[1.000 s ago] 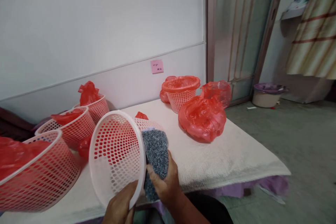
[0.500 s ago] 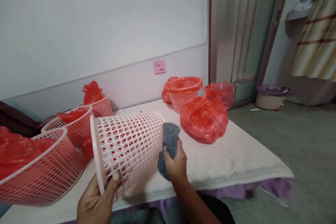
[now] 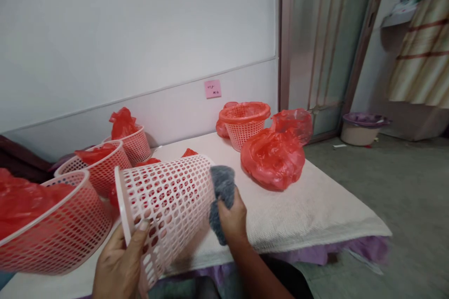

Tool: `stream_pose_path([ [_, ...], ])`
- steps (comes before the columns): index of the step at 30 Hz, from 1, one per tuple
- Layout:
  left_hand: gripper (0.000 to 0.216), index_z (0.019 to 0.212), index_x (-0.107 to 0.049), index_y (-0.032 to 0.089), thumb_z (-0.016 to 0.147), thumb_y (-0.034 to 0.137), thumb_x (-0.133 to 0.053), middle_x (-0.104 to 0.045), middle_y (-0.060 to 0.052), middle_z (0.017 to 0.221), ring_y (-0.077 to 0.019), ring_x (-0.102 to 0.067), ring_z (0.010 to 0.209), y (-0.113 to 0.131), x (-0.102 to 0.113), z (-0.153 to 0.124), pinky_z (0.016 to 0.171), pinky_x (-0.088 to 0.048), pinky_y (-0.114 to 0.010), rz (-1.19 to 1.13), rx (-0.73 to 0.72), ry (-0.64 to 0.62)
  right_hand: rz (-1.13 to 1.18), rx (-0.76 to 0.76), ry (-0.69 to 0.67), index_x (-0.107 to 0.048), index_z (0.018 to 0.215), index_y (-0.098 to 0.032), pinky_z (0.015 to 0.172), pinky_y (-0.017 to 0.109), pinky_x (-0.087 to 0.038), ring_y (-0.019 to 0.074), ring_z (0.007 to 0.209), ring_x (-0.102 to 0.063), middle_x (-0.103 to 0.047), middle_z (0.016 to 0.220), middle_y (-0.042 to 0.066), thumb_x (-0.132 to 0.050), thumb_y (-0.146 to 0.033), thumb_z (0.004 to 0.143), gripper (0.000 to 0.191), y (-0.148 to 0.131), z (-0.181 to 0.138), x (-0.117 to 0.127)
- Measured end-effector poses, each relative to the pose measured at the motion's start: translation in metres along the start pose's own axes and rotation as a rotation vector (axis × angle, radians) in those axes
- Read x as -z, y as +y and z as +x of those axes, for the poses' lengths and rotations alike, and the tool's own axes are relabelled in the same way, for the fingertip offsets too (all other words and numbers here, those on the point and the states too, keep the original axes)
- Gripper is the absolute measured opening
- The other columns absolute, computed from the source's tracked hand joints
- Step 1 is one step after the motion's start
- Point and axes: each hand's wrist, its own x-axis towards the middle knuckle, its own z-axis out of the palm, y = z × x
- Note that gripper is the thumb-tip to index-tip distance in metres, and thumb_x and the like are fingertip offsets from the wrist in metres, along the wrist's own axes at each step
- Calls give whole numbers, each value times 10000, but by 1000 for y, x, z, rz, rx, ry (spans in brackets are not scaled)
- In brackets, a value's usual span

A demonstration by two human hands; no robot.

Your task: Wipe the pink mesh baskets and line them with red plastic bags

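A white perforated plastic basket lies tipped on its side in the air, rim to the left and base to the right. My left hand grips its rim, thumb on the outer wall and fingers inside. In my right hand a grey-blue cloth is bunched, held against or very near the basket's base. Red plastic shows through the holes; it seems to lie behind the basket on the table.
Baskets holding red bags stand along the left. A basket lined with a red bag and a full red plastic bag sit at the back right of the cloth-covered table. A pink note is on the wall. A bin stands on the floor.
The basket has shifted a little left and down with my left hand. My right hand and the cloth have moved slightly left, and more red plastic shows behind the basket.
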Motion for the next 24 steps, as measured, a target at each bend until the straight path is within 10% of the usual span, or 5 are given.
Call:
stream_pose_path([
  [4, 509, 1050, -677, 231, 625, 481, -805, -733, -22, 860, -216, -703, 772, 0, 0, 4, 631, -577, -274, -44, 34, -23, 27, -114, 31, -621, 1057, -158, 745, 358, -563, 234, 827, -686, -721, 908, 89, -550, -274, 785, 305, 1, 5, -2],
  [11, 417, 1021, -659, 210, 724, 495, -724, -708, -4, 853, -195, -673, 769, 6, -16, 5, 687, -532, -281, 27, -78, -86, 3, 415, -158, -422, 1412, -207, 835, 394, -591, 320, 1046, -668, -655, 1216, 130, -683, -280, 670, 790, -11, -112, -20],
  [14, 396, 946, -672, 172, 747, 515, -683, -689, -10, 827, -196, -645, 761, 7, -20, 12, 683, -504, -284, 170, -157, -84, -70, 403, -262, -401, 1429, -292, 808, 361, -606, 310, 1021, -680, -655, 1221, 100, -705, -229, 689, 802, -11, -144, -24],
  [24, 396, 990, -642, 181, 789, 522, -650, -703, -27, 882, -193, -660, 796, -1, -38, 10, 669, -523, -253, 131, -100, -298, 57, 398, -59, -435, 1326, -227, 766, 421, -596, 304, 882, -706, -697, 1038, 106, -607, -192, 694, 657, -40, -97, -21],
])
